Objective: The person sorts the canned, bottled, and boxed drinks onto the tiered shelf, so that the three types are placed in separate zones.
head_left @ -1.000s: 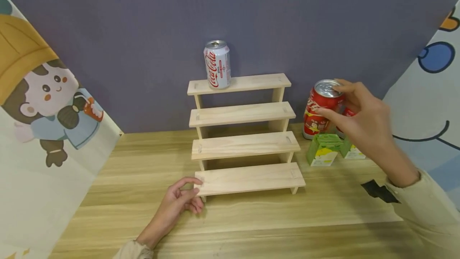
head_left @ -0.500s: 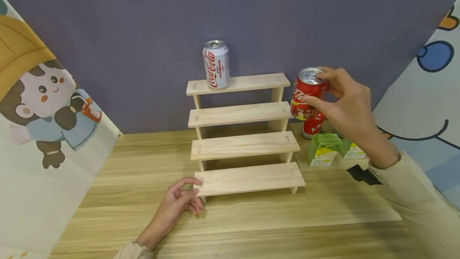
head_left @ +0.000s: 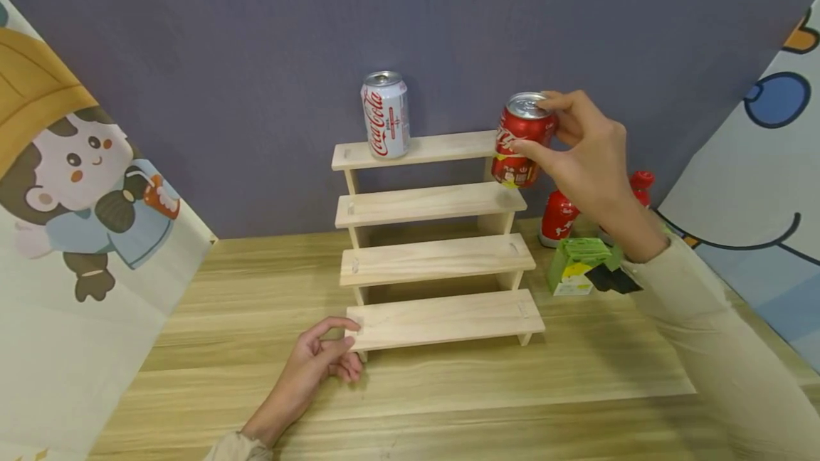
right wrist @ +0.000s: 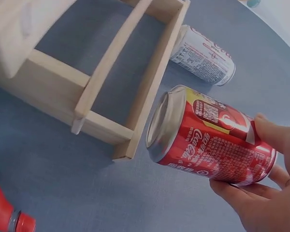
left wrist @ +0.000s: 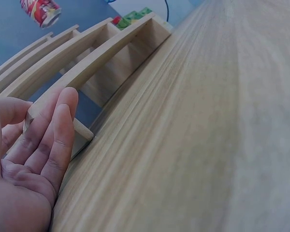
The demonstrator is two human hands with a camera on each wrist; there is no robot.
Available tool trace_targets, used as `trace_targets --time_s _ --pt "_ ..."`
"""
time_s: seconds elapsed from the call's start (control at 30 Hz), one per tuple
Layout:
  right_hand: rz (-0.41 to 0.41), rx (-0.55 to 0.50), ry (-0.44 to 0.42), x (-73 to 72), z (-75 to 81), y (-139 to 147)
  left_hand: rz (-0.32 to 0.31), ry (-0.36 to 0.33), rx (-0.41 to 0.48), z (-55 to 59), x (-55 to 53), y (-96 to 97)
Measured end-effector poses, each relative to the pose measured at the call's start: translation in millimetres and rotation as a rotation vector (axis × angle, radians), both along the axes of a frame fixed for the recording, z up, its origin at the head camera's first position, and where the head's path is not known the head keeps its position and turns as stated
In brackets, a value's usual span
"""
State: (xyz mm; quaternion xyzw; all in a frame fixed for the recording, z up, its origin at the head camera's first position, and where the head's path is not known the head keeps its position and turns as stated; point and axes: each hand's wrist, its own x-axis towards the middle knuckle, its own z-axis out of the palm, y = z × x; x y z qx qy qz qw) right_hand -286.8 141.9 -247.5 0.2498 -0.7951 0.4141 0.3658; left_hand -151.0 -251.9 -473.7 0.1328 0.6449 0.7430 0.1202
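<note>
My right hand (head_left: 589,151) grips a red Coca-Cola can (head_left: 522,141) near its top, thumb on one side and fingers on the other. In the head view the can is in front of the right end of the top step; the right wrist view shows its base apart from the wood. A white Coca-Cola can (head_left: 386,116) stands upright on the top step, left of its middle. At the left end of the lowest step of the wooden stepped rack (head_left: 442,319), my left hand (head_left: 320,351) pinches the board's corner between thumb and fingers.
Right of the rack, on the wooden table (head_left: 448,404), stand a red bottle-like container (head_left: 559,218) and a green carton (head_left: 576,265). Another red-capped bottle (head_left: 642,183) is partly hidden behind my right arm. A grey-blue wall (head_left: 256,91) rises behind the rack.
My right hand has carried the red can up and to the left, from beside the rack to its top step's right end. The left hand has stayed on the board's corner.
</note>
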Motion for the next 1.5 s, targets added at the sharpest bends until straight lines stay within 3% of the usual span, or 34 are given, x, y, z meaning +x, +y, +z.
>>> trace_targets --time_s 0.27,0.57,0.8,1.07,1.27,1.5 --pt "0.065 -0.092 0.022 -20.3 2.1 -15 0.002 -0.003 -0.001 -0.3 -0.5 0.2" --pt "0.100 -0.158 -0.029 -47.1 1.5 -32 0.010 -0.007 0.005 -2.6 0.5 0.9" --pt "0.065 -0.168 0.001 -42.1 10.4 -48 -0.003 0.000 0.015 -3.3 0.9 3.5" --pt "0.040 -0.175 -0.030 -82.1 0.4 -46 0.001 -0.011 0.008 -2.6 2.0 3.5" --pt "-0.012 -0.118 -0.108 -87.8 3.0 -50 0.004 -0.004 0.007 -0.8 1.7 2.7" --pt "-0.047 -0.113 -0.109 -90.7 -3.6 -53 0.009 0.005 0.003 -0.5 -0.3 0.9"
